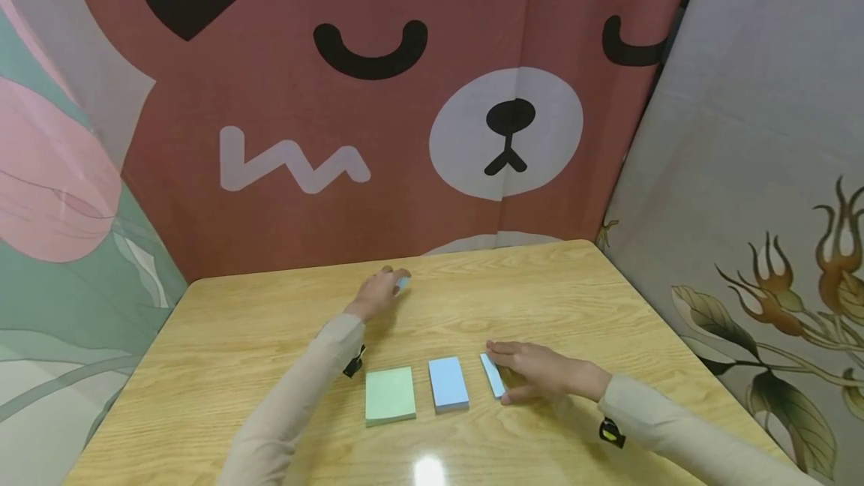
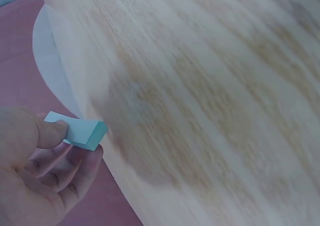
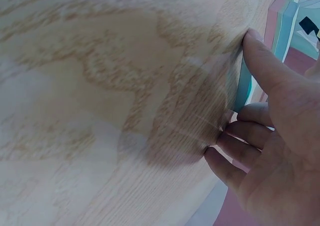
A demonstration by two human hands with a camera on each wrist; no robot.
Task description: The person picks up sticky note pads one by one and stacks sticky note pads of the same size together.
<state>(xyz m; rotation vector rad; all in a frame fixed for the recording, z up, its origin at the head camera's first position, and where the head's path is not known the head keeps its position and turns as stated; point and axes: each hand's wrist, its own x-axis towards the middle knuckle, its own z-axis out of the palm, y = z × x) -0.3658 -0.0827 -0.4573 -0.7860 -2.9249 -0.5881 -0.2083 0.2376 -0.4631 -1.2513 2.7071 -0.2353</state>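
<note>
In the left wrist view my left hand (image 2: 37, 161) pinches a small light-blue sticky-note pad (image 2: 82, 131) between thumb and fingers. The head view puts this left hand (image 1: 378, 292) near the table's far edge. My right hand (image 1: 543, 370) rests at a narrow light-blue sticky-note pad (image 1: 493, 376) on the table. Its thumb is at the pad's near end and its fingers at the far end; in the right wrist view the hand (image 3: 280, 121) partly hides that pad (image 3: 243, 88).
Left of the narrow pad lie a blue rectangular sticky-note pad (image 1: 448, 382) and a larger green sticky-note pad (image 1: 390, 394), in a row with gaps between. The wooden table (image 1: 270, 328) ends at a bear-print curtain (image 1: 405, 208). A flower-print curtain (image 1: 729, 208) hangs on the right.
</note>
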